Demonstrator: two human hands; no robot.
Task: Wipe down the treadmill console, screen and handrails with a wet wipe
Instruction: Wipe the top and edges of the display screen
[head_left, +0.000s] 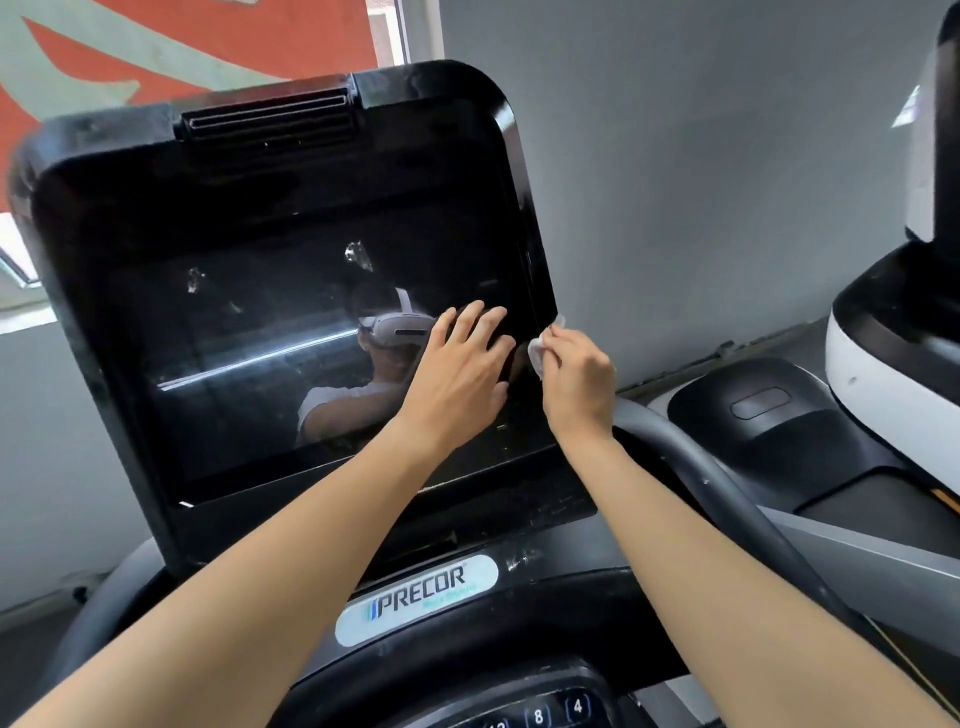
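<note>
Wipe (540, 353) gripped by right hand (576, 384) at screen (260, 353) edge

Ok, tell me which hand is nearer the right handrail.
Right. The right hand, holding the wet wipe, is just above the handrail; the left hand rests on the screen, farther left.

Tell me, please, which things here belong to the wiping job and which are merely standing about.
Job: wet wipe in the right hand; left hand flat on the treadmill screen; grey handrail; console keypad.
Standing about: neighbouring white machine; red banner; grey wall.
</note>
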